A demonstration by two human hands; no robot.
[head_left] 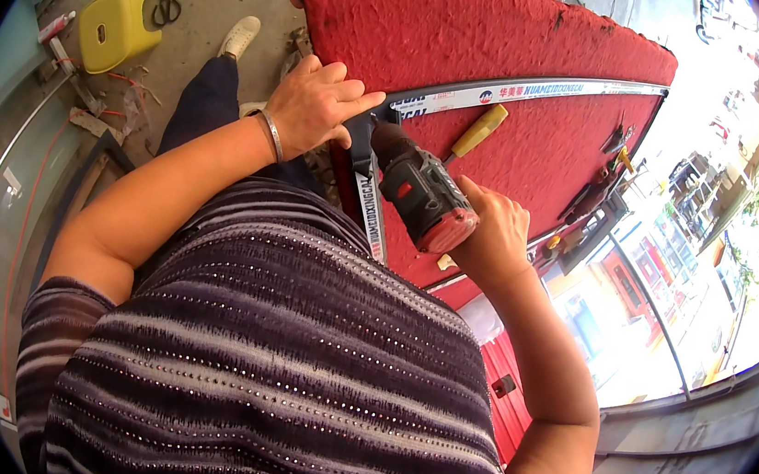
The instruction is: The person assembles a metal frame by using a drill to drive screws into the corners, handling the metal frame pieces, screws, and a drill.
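My right hand [493, 235] is closed round the grip of a dark cordless drill [423, 195] with a red rear cap. The drill's nose points up and left, at the corner of a dark metal frame [543, 87] with printed white protective film. My left hand [314, 110] grips that corner, index finger stretched along it and thumb toward the near side. The drill tip and the spot it meets are hard to make out. Just right of the drill, a yellow-handled tool, apparently a screwdriver [480, 131], lies on the red carpet-covered bench [475, 30].
A yellow plastic stool [116, 29] with dark scissors [164, 11] on it stands on the concrete floor at the far left. Glass panes [5, 188] lean along the left side. Several small tools lie at the bench's right edge, near a bright doorway.
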